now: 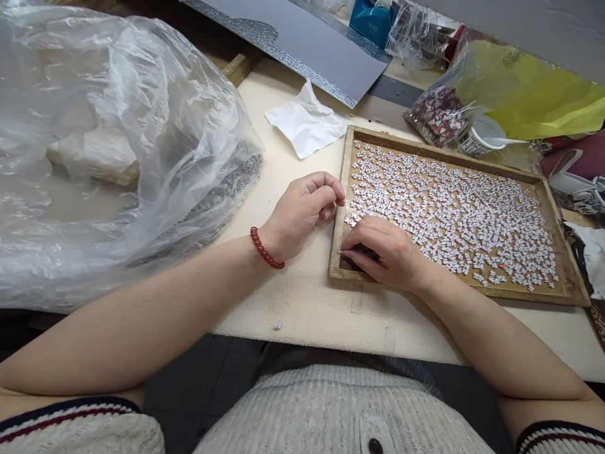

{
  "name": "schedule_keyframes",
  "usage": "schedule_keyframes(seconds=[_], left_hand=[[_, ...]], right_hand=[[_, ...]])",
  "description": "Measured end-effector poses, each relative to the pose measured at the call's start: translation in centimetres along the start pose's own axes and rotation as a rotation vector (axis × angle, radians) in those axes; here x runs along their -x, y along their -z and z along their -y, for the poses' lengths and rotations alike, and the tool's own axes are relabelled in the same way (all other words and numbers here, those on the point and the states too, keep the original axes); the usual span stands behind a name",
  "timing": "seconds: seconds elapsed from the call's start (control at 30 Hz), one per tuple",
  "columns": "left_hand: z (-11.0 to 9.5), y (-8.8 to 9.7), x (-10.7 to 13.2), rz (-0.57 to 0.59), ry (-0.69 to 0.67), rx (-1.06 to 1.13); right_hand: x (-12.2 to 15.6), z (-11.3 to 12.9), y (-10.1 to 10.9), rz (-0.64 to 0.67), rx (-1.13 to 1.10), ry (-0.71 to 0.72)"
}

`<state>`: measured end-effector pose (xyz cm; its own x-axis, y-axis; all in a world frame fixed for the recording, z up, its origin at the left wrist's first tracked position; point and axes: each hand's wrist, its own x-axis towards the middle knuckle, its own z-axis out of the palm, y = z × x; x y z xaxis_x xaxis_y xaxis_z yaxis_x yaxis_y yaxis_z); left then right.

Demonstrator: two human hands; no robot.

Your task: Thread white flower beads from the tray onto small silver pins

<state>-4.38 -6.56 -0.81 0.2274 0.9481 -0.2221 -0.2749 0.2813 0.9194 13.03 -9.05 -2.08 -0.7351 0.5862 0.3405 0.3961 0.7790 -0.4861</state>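
Observation:
A shallow wooden tray (344, 165) holds a dense spread of small white pieces (444, 202) with reddish marks. My left hand (307, 205), with a red beaded bracelet (265, 248) at the wrist, is closed beside the tray's left edge. Its fingers curl inward, and whatever they hold is hidden. Over the tray's front left corner, my right hand (385, 249) is closed in a pinch, thumb and forefinger near the left rim. A tiny light thing seems to show at those fingertips, too small to name.
Crumpled clear plastic (189, 132) covers the left side. A white tissue (307, 120) lies behind my left hand. Behind the tray are a bag of red and white pieces (439, 113), a white cup (484, 135) and a grey panel (302, 41). A small piece (277, 326) lies near the table's front edge.

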Motion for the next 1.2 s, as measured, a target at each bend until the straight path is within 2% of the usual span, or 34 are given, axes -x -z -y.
schedule_keyframes(seconds=[0.27,0.6,0.67,0.77,0.93,1.03,1.2], left_hand=[[0.0,0.08,-0.02,-0.004,-0.003,0.01],[-0.13,0.01,-0.07,-0.026,-0.005,0.041],[-0.21,-0.03,-0.04,-0.035,0.002,0.038],[-0.25,-0.05,-0.01,-0.039,0.0,0.045],[-0.15,-0.01,-0.1,-0.031,-0.009,0.066],[-0.12,0.0,-0.17,-0.035,-0.006,0.065],[-0.21,0.0,-0.13,-0.043,-0.001,0.061]], right_hand=[[-0.06,0.07,0.04,-0.004,-0.019,-0.006],[-0.13,0.27,0.27,-0.094,-0.043,-0.008],[-0.12,0.38,0.39,-0.125,-0.071,-0.061],[-0.04,0.55,0.59,-0.209,-0.148,-0.214],[0.05,0.62,0.7,-0.34,-0.448,-0.482],[-0.05,0.67,0.7,-0.37,-0.582,-0.54],[-0.18,0.67,0.8,-0.394,-0.679,-0.606]])
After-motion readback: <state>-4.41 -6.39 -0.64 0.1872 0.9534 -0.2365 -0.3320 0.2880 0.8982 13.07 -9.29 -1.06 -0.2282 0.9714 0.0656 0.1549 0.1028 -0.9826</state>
